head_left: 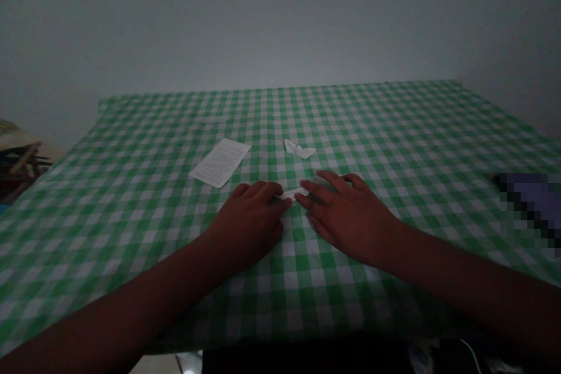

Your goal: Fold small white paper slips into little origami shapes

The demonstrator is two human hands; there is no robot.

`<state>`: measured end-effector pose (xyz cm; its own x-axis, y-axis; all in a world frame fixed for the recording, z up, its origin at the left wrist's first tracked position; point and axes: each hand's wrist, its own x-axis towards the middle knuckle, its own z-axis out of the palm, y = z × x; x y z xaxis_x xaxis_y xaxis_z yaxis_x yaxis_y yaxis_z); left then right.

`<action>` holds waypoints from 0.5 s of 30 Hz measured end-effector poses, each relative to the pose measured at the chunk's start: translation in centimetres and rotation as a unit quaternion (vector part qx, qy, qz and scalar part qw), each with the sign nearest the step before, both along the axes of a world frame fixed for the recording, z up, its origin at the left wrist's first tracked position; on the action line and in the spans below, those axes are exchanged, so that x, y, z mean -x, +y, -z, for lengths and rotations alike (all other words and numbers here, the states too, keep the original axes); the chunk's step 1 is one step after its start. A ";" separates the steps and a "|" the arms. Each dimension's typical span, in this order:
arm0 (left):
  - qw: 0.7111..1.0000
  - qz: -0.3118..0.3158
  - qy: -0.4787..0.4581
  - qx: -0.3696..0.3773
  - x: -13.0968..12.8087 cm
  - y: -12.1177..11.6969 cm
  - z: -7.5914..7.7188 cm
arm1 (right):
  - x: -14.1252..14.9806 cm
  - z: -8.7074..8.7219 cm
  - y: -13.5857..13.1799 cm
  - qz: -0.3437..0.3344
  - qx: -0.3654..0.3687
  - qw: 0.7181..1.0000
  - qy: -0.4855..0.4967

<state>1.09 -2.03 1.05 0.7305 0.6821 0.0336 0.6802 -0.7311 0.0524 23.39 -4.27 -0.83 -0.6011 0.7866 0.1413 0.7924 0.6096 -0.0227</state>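
Between my two hands, low over the tablecloth, is a small folded piece of white paper (293,192) with dark lines on it. My left hand (254,219) grips its left end, thumb in front and curled fingers behind. At the right end, my right hand (346,213) pinches it between thumb and index finger, with the other fingers spread. Much of the paper is hidden by my fingers. Just beyond my hands lies a folded paper boat (300,149). A flat printed sheet (221,162) rests to the left of it.
A green and white checked tablecloth (394,128) covers the table, which reaches back to a pale wall (280,23). Near the right edge lies a dark, pixelated flat object (537,201). Off the table's left side are blurred items (26,158).
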 end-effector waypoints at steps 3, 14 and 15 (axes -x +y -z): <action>1.000 -0.009 0.006 -0.013 0.0 -0.1 -0.2 | -0.1 -0.3 -0.1 0.018 -0.006 1.000 0.007; 0.999 0.030 -0.013 0.002 0.1 -0.1 0.1 | -1.5 -1.3 0.4 0.055 -0.010 0.998 -0.010; 0.999 0.048 -0.015 0.005 0.1 -0.1 0.3 | -1.6 -1.4 0.6 0.053 -0.007 0.998 -0.014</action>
<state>0.99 -2.08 0.78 0.7913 0.6094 0.0498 0.6051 -0.7922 0.0787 24.96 -3.71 0.55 -0.5181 0.8442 0.1373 0.8529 0.5219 0.0095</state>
